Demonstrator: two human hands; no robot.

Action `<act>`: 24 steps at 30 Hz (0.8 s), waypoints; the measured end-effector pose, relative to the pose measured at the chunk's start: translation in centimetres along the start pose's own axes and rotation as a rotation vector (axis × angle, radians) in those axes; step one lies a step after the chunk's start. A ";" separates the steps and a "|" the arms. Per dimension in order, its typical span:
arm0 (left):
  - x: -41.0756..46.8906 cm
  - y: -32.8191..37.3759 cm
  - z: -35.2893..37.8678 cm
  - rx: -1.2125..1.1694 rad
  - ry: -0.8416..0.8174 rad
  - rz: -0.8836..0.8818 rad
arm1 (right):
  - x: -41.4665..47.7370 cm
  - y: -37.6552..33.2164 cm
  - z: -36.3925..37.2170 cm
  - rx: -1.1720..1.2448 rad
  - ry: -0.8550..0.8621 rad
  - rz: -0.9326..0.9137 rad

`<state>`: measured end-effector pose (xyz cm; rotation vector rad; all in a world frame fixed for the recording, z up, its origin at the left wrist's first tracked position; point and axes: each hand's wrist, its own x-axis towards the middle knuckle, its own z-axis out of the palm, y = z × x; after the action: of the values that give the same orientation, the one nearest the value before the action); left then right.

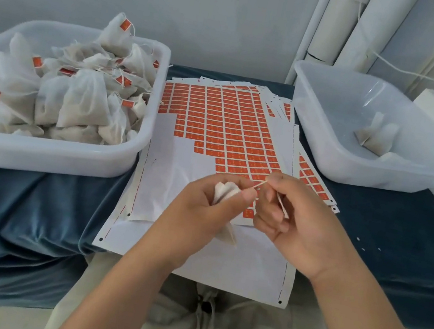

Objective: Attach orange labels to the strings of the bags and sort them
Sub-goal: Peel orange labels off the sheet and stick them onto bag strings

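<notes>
While the string is drawn out: the left hand (202,208) has its grip curled round a small white bag (223,193). The right hand (301,222) pinches the free end of the string (260,185) between thumb and forefinger. The short stretch between the two hands lies straight, which I judge gives a label a clear run to fold over.
Where the bag is: in the air just above the near part of the label sheet (225,125), its tail hanging below the left palm. No orange label shows on its string.
Pale sliver (282,207): a thin white strip stands between the right fingers. Whether it is a peeled label seen from behind or backing paper I cannot tell.
Label sheet: laid flat in the middle of the tabletop between the two tubs, within reach of both hands. Its near left part is already stripped to bare white paper, and more sheets lie beneath it.
Left tub (52,152): heaped with labelled bags (82,100), orange labels on their strings. Likely the finished lot.
Right tub (327,155): holds only a couple of unlabelled bags (374,135) towards its far-right side. Likely the supply.
Blue cloth (15,201): drapes the tabletop under everything.
Writing: each orange label bears a few small pale marks, too small to read. No brand can be made out anywhere.
</notes>
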<state>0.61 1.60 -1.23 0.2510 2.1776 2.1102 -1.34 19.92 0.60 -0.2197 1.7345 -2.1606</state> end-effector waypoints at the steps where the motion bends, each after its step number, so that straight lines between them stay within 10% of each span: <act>1: 0.0 0.1 0.2 0.014 0.046 0.028 | -0.1 -0.1 0.0 0.048 -0.013 -0.006; 15: 0.0 -1.3 0.3 0.367 0.018 0.249 | -0.4 -1.1 -0.3 0.609 -0.115 -0.187; 18: 0.9 -2.5 -1.4 0.858 0.305 0.176 | -0.4 -2.0 -1.7 0.327 0.137 -0.174; 24: 1.8 -4.5 -3.1 1.114 0.304 0.036 | 0.0 -0.8 -1.8 -0.545 0.447 -0.203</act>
<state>-1.94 -1.18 -5.52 0.0258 3.2938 0.7357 -2.13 21.66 0.98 -0.0470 2.6459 -1.9149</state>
